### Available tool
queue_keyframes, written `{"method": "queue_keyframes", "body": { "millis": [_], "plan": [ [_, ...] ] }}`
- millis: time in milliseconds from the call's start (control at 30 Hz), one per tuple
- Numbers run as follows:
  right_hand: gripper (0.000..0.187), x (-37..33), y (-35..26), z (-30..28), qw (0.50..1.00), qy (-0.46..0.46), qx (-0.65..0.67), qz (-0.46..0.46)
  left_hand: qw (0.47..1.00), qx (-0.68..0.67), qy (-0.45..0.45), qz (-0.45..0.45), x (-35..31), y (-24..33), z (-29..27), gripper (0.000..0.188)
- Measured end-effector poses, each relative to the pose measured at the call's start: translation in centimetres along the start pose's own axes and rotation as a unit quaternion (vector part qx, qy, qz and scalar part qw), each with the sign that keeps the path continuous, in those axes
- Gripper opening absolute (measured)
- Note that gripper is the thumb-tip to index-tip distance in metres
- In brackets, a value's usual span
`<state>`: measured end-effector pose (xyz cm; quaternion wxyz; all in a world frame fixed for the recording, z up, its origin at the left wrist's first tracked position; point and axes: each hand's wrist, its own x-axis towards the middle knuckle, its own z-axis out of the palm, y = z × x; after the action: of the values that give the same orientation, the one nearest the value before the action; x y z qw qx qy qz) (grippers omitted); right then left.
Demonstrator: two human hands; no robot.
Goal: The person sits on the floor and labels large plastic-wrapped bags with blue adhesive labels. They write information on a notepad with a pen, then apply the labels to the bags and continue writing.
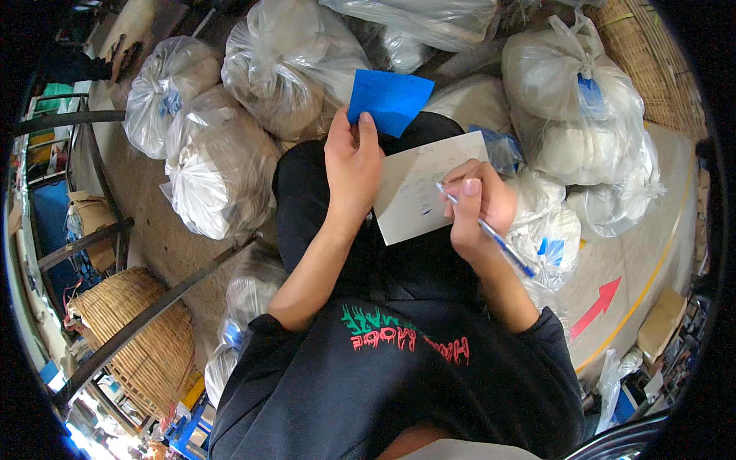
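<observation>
My left hand [354, 165] pinches a blue slip of paper [395, 100] between thumb and fingers, raised above my lap. In my right hand [481, 201] is a pen [506, 249] with a clear and blue barrel. Its tip is at a white sheet [410, 172] that carries handwritten marks in several rows. The sheet lies tilted across my dark-trousered legs, partly under my right hand. The left hand is beside the sheet's left edge; whether it touches the sheet I cannot tell.
Tied clear plastic bags with white contents surround me, such as one bag [295, 69] ahead and another [575, 107] at right, some with blue slips. A woven basket [138, 330] and dark metal bars [153, 314] stand at left. A red arrow [598, 307] marks the floor at right.
</observation>
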<state>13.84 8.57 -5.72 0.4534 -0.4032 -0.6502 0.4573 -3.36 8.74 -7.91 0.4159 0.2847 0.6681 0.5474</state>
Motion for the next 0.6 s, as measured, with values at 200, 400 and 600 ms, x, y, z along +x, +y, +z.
{"method": "queue_keyframes", "body": {
  "millis": [200, 400, 600],
  "plan": [
    [0.030, -1.1, -0.8, 0.7, 0.991, -0.071, -0.091, 0.072, 0.999, 0.004, 0.046, 0.028, -0.2, -1.1, 1.0, 0.019],
    [0.023, -0.9, -1.1, 1.6, 0.983, -0.049, -0.179, -0.006, 1.000, -0.013, 0.027, -0.006, -0.8, -0.2, 0.9, 0.019],
    [0.019, -0.6, -0.9, 1.6, 0.976, -0.068, -0.199, -0.048, 0.999, -0.008, 0.018, 0.028, -0.4, -1.1, 0.9, 0.020]
  ]
}}
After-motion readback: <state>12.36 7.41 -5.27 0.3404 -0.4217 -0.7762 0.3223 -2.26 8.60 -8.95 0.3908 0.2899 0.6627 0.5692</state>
